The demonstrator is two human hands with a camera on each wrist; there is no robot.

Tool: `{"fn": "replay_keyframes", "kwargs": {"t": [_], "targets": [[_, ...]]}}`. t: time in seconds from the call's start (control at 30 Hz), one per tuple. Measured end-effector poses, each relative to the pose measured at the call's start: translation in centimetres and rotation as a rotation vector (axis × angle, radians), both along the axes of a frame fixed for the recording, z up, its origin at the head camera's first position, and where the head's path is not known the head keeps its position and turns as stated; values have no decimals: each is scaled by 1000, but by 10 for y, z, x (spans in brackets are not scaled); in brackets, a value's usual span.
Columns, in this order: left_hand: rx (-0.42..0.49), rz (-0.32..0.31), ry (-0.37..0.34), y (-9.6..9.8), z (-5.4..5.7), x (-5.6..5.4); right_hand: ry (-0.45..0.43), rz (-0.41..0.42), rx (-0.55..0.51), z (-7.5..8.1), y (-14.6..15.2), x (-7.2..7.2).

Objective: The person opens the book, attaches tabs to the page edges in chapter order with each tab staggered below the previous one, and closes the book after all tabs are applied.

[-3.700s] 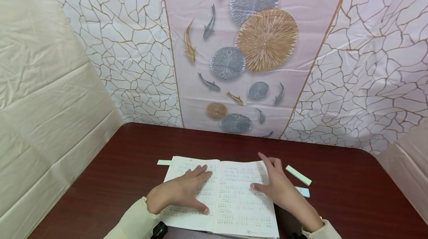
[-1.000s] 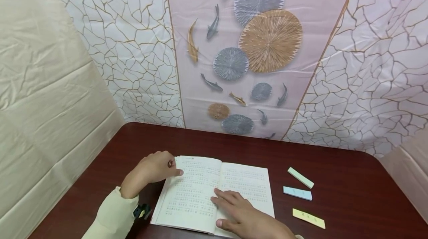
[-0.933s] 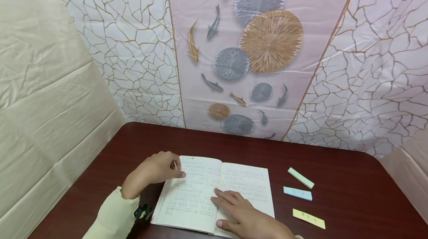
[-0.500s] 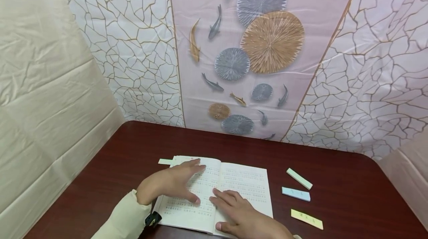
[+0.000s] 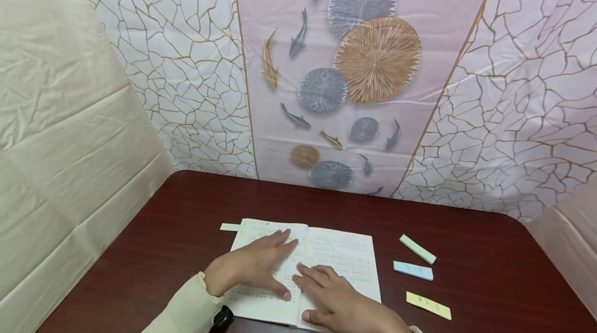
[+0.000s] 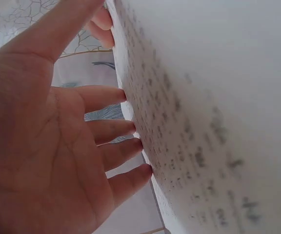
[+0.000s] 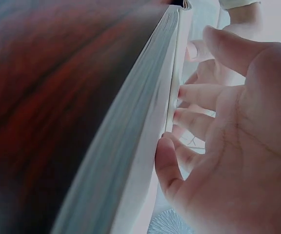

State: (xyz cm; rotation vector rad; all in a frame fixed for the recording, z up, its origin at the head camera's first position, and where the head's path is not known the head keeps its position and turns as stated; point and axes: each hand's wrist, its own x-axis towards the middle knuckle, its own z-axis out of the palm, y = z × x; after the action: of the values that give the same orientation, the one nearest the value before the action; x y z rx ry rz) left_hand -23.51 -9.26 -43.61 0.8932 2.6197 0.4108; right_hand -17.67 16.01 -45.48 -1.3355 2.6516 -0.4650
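An open book (image 5: 342, 250) with printed pages lies on the dark table in the head view. My left hand (image 5: 254, 265) rests on the left page, fingers spread; in the left wrist view its fingertips (image 6: 143, 170) touch the printed paper. Across the lower right page and the spine lies my right hand (image 5: 333, 291), with its fingers extended. The right wrist view shows this hand (image 7: 238, 141) touching the page beside the thick stack of page edges (image 7: 126, 141). A pale green sticky tab (image 5: 230, 227) juts from the book's upper left edge.
Right of the book lie three sticky-note pads on the table (image 5: 186, 208): green (image 5: 417, 248), blue (image 5: 413, 270) and yellow (image 5: 428, 305). A patterned cloth backdrop (image 5: 322, 157) hangs behind the table, and cream fabric (image 5: 84, 141) hangs at the left.
My left hand has moved from the book's upper left edge onto the left page, and the green tab there is uncovered. Over the last second my right hand has stayed in place.
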Motion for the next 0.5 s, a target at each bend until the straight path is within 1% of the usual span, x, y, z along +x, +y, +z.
{"fn": "replay_keyframes", "kwargs": {"t": [0.13,0.17,0.27,0.33,0.43,0.5], "targets": [[-10,21,-34,3,-1,1,-72,-17,-12,2,3,1],[-11,24,-39,4,-1,1,-103,-26,-22,4,4,1],[-18,34,-48,5,-2,2,-205,-71,-75,11,6,2],[-22,42,-53,6,-2,2,-252,-107,-124,16,7,1],[-30,53,-45,7,-2,2,-285,-158,-190,26,9,-1],[-33,60,-37,8,-2,1,-277,-190,-212,32,12,-4]]}}
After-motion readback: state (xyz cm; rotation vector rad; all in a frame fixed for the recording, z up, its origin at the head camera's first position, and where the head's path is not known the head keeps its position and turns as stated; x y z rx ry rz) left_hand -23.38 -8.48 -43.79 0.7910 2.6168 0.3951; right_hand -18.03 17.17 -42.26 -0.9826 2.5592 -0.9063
